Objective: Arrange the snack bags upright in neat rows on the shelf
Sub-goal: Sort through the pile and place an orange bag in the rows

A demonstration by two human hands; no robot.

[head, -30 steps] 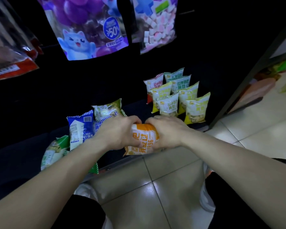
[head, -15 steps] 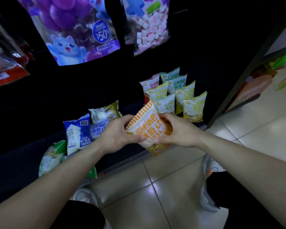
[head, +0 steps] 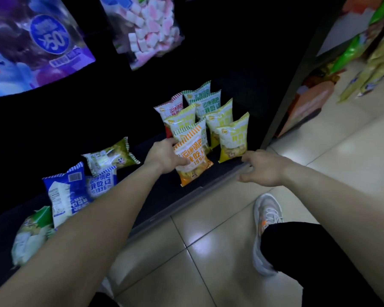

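Head view, left hand covering orange bag's edge, shelf interior dark

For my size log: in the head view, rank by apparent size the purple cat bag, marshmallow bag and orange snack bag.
1. purple cat bag, cropped by the frame
2. marshmallow bag, also cropped
3. orange snack bag

Nearness exaggerates the hanging bags.

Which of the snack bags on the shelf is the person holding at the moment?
The orange bag, gripped by the left hand; it is the only orange one.
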